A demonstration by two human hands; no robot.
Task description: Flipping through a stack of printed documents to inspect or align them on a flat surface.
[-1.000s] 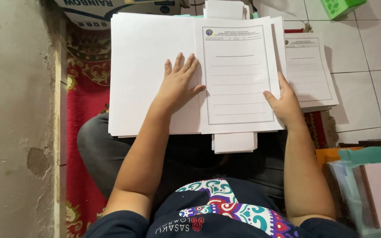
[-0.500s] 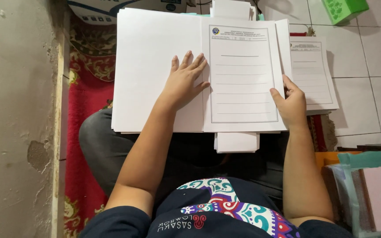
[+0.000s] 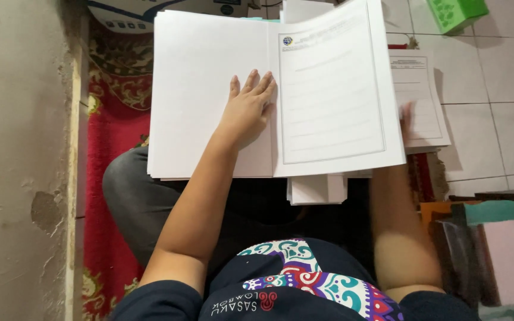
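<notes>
1. White paper fills the lap: a wide blank stack (image 3: pixel 203 101) lies flat across the knees, its long axis running away from the body.
2. Left hand (image 3: pixel 248 110) rests palm-down on the blank stack, fingers spread and flat, at its right edge where it meets the printed form sheet (image 3: pixel 331 89). It grips nothing; it presses only.
3. The printed form sheet lies just right of the left hand, long axis also running away from the body, right side tilted up off the pile.
4. Right hand (image 3: pixel 406 116) is mostly hidden behind the sheet's right edge; blurred fingertips show there. It probably holds that edge, but I cannot tell the grip.
5. Right hand is nearer the raised edge; left hand is nearer the inner margin.
6. Surroundings: second printed sheet (image 3: pixel 420 95) on the tile floor (image 3: pixel 489 77) to the right, red patterned rug (image 3: pixel 114 125) to the left, green block (image 3: pixel 456 12) at top right.
</notes>
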